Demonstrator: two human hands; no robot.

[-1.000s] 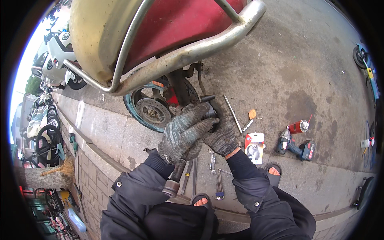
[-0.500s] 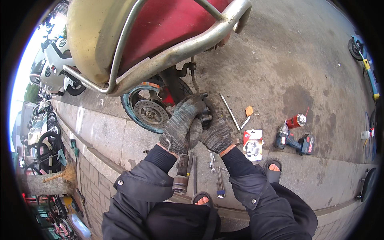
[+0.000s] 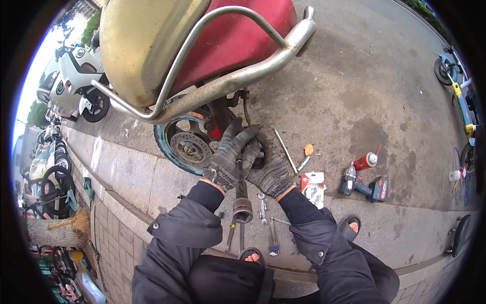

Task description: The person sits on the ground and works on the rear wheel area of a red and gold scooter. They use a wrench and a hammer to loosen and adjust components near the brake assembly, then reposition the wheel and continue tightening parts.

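Both my hands wear grey striped knit work gloves and meet below the scooter's front end. My left hand [image 3: 229,158] is closed, its fingers wrapped over a dark metal part [image 3: 257,158] mostly hidden by the gloves. My right hand [image 3: 272,171] closes round the same part from the right. A dark, greasy metal bar [image 3: 242,188] with a thick rusty round end [image 3: 242,211] hangs from between the hands toward me. Left of them stands the front wheel [image 3: 190,146], with a brake disc and a blue-edged tyre. A thin cable [image 3: 246,109] runs down to the hands.
Overhead is a red-and-gold scooter body [image 3: 243,45] with a metal crash bar [image 3: 228,86]. On the ground lie wrenches [image 3: 262,209], hex keys [image 3: 273,238], a long rod [image 3: 286,150], a carded package [image 3: 313,188], a cordless impact driver [image 3: 363,183] and a red spray can [image 3: 365,161].
The bar's rusty end has swung up and to the right. My left fingers have shifted over the dark part, which is more covered now. The view has moved slightly.
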